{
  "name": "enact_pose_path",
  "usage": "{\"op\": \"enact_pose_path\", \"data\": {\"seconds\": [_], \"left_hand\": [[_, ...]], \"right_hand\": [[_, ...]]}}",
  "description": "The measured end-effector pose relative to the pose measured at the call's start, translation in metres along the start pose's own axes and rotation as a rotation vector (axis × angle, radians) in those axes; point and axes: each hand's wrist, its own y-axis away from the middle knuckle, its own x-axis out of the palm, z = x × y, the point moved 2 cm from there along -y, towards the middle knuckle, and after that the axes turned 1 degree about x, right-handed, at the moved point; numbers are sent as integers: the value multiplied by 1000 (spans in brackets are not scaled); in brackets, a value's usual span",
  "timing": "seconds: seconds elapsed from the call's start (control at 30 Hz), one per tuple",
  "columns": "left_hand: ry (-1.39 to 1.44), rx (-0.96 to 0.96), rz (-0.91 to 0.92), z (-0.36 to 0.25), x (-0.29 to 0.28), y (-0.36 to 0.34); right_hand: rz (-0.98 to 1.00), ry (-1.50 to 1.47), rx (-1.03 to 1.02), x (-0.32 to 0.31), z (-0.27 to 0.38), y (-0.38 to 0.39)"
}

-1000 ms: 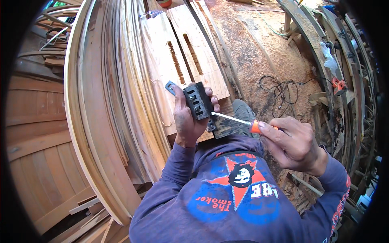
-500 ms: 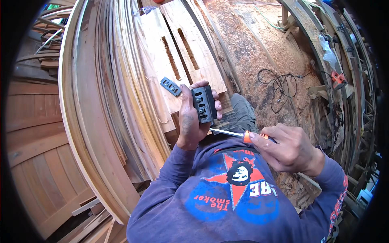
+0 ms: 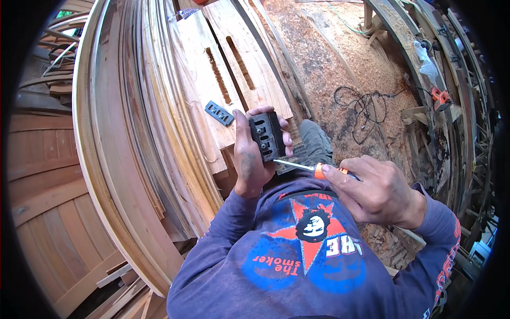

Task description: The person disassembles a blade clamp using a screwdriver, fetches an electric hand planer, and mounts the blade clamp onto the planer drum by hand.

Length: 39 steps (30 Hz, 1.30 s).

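My left hand (image 3: 252, 162) is closed around a dark rectangular block (image 3: 266, 136), its slotted face with small screws turned up toward me. In my right hand (image 3: 374, 189) is a screwdriver (image 3: 321, 170) with an orange handle and a thin metal shank. The shank points left, its tip close to the lower end of the block; whether it touches I cannot tell. Just left of my left fingers, a smaller grey slotted plate (image 3: 218, 113) lies on a pale wooden board (image 3: 197, 58).
A second pale board (image 3: 234, 26) with a long slot lies alongside the first. Stacked long planks (image 3: 122, 106) run down the left. Sawdust (image 3: 319, 48) covers the ground on the right, with a tangled black cord (image 3: 366, 106) and an orange tool (image 3: 440, 99) there.
The screwdriver has shifted slightly left and up, bringing its tip nearer the lower end of the block. Both hands keep their hold, and the view has moved slightly.
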Motion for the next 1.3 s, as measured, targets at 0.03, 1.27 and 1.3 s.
{"op": "enact_pose_path", "data": {"seconds": [0.03,1.27,1.3], "left_hand": [[21,-13,-15,0,0,0],[-150,60,4,3,2,6],[-151,66,10,4,2,7]], "right_hand": [[2,-2,2,0,0,0],[-68,24,-39,-13,2,-2],[-82,17,-46,-14,3,0]]}}
